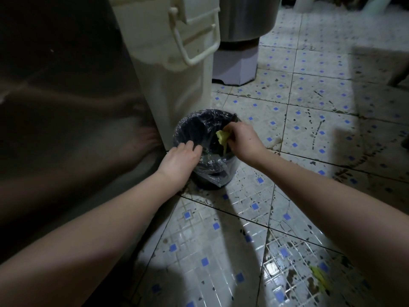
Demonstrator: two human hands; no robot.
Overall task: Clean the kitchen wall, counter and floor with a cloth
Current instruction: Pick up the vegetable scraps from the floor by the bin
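My right hand (242,140) pinches a yellow wad (222,137), cloth or scrap I can't tell, just over the bin (194,114). My left hand (181,158) lies spread on the liner (212,172). If I let go near the rim, the wad could slide off onto the floor (309,107) beneath my right hand.

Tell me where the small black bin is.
In the head view, the small black bin stands mid-frame on the tiled floor, right beside the cream container.

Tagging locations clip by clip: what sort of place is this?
Probably a home kitchen floor corner: stained tiles with blue squares, a small bag-lined bin beside a cream appliance, and the right hand holding a yellowish scrap over it.
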